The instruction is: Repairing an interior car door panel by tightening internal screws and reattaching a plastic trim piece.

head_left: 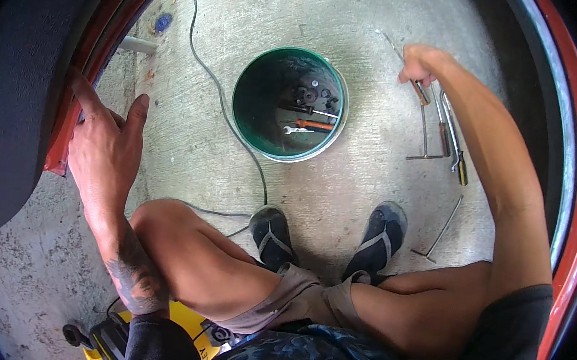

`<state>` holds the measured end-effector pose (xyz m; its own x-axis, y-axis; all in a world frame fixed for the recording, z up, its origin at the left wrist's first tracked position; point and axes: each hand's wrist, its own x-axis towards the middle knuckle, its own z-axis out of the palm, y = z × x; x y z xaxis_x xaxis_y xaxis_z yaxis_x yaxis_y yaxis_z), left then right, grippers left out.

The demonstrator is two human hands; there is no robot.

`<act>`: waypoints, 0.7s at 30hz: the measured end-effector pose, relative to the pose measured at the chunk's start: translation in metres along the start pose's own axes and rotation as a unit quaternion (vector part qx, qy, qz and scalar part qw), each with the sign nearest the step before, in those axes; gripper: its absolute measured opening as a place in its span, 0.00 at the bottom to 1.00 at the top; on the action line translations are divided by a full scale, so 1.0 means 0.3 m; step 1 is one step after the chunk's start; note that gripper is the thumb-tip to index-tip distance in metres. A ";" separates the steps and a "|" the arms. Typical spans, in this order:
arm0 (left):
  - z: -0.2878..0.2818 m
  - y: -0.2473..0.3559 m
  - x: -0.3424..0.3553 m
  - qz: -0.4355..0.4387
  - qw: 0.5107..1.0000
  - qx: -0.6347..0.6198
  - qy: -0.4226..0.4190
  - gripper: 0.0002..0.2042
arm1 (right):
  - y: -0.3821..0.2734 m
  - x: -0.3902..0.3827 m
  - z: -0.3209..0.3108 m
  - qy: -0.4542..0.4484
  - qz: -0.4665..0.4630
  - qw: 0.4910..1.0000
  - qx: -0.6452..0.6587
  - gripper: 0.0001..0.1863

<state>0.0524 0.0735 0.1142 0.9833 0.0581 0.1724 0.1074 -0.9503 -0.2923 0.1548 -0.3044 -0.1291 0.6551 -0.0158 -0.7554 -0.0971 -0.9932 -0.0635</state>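
On the left, our left hand [105, 152] is leaning on the red door edge [64, 134], open and loose, with its thumb sticking out; we are not seeing all its fingertips. To the right of that hand, a black cord [193, 25] is running over the floor. Farther right, between our two hands, a green bucket [252, 93] is holding a small open-ended wrench [298, 130]. Next, our right hand [424, 67] is curling its fingers around a screwdriver [420, 93]. We are guessing it is feeling light, stiff and hard to break, maybe a bit slippery if greasy. Its brown handle is looking like the best place for holding it. The screwdriver is passing under the right hand: its thin shaft is poking out past the fingers, up and left, and its handle is showing just below the hand. Below the right hand, a T-shaped rod [424, 134] is lying near the handle. Right of that, a brown-handled tool [443, 138] and a black-and-yellow-handled tool [462, 170] are lying near each other.
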 end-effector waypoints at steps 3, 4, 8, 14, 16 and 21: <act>0.006 -0.007 -0.006 0.013 0.999 -0.049 0.003 0.32 | -0.003 0.002 0.017 -0.031 0.007 0.999 -0.003 0.20; 0.012 -0.027 -0.005 0.007 0.998 -0.054 0.007 0.32 | -0.026 -0.010 0.016 -0.038 0.004 0.999 -0.012 0.20; 0.015 -0.058 -0.030 0.146 0.943 -0.281 -0.107 0.15 | -0.071 -0.022 0.029 -0.050 0.003 0.998 -0.029 0.21; 0.045 -0.077 -0.113 0.266 0.862 -0.267 -0.340 0.22 | -0.023 -0.008 0.031 -0.216 -0.009 0.972 0.092 0.36; -0.015 -0.106 -0.122 0.223 0.868 -0.304 -0.324 0.31 | 0.003 -0.012 0.006 -0.217 -0.021 0.962 0.164 0.44; -0.077 -0.136 -0.161 0.243 0.852 -0.364 -0.288 0.34 | 0.166 -0.012 0.005 -0.046 0.058 0.996 0.040 0.34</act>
<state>-0.0028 0.1024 0.1395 0.8172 -0.4543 -0.3548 -0.2450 -0.8309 0.4995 0.1464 -0.3538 -0.1306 0.5649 -0.1156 -0.8170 -0.2298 -0.9730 -0.0212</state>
